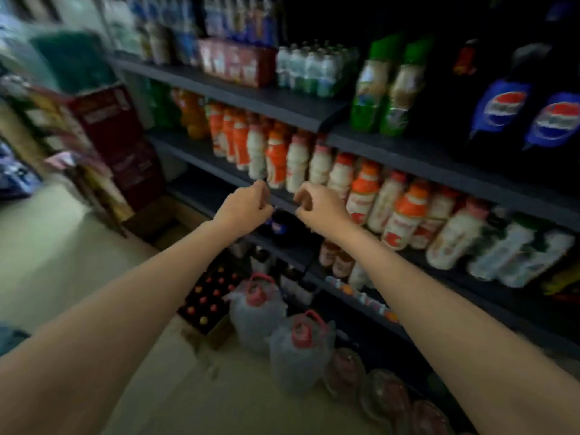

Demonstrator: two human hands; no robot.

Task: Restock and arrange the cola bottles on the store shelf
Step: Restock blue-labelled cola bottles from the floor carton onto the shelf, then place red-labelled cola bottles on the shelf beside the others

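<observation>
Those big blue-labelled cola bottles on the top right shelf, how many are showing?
2: one cola bottle upper right, another beside it at the frame's edge. More may hide in the dark behind.

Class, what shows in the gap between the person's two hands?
Head view: between left hand and right hand, a dark shelf edge and a dark bottle below.

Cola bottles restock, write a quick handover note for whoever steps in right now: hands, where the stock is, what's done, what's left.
Left hand: fingers curled, nothing visibly held, out in front of the shelves.
Right hand: the same, beside it.
Cola bottles: two blue-label ones stand on the upper right shelf; dark bottles sit on a lower shelf beneath the hands, too dim to identify.
Crate of red-capped bottles on the floor by the shelves.
Done: cannot tell.
Left: pick up stock, place it, line up the rows.
</observation>
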